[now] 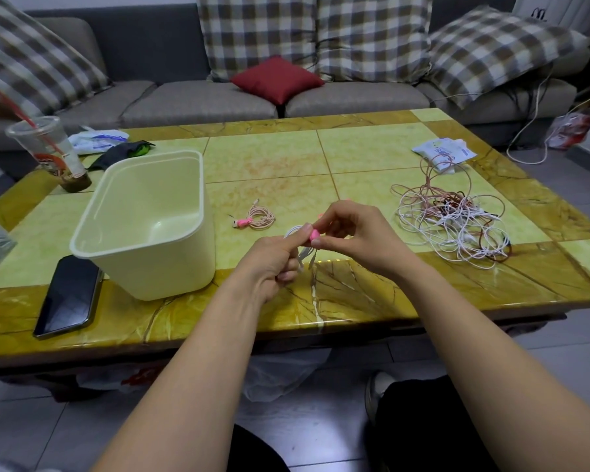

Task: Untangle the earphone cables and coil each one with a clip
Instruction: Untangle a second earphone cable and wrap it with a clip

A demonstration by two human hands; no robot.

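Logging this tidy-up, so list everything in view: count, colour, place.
table: 1, yellow-green tiles, brown border, before the sofa
tub: 1, cream, table's left half
phone: 1, black, near left edge beside the tub
cup: 1, clear, red straw, table's far left
packets: 2, white, table's far left and far right
coiled cable: 1, pink, clipped, table centre
cable tangle: 1 heap, white, pink, dark red, table's right
white cable: 1, in the left hand
pink clip: 1, at the fingertips
sofa: 1, grey, behind
checked cushions: 4, brown-white, on sofa
red cushion: 1, sofa centre
left hand: grips white cable
right hand: pinches pink clip
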